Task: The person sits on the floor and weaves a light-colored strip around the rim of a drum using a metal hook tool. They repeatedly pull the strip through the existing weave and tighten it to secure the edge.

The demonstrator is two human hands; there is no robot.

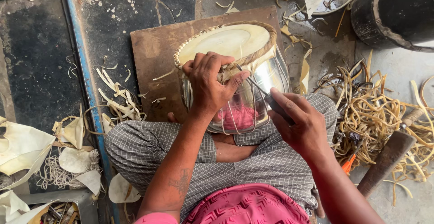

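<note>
So you've got the drum (235,77) sitting mid-frame, tipped against your crossed legs, its shiny metal shell toward you and the pale skin head facing up toward the top of the frame. It's resting on that brown wooden board (153,47) on the floor. Your left hand (210,81) is curled tight over the braided rim, fingers clamped on the lacing right at the edge. Your right hand (300,124) is closed around a dark-handled tool (271,98), its thin metal tip poking in toward the straps just under the rim.

What I'd watch: that tip is pointing pretty much at your left thumb, so if it slips off the strap it's likely going into your hand or scratching the shell. The polished shell looks slick too, so it could roll off your shin if you lever hard. Also the pile of tan strips (379,115) at the right of the frame sits near your knee, easy to snag
</note>
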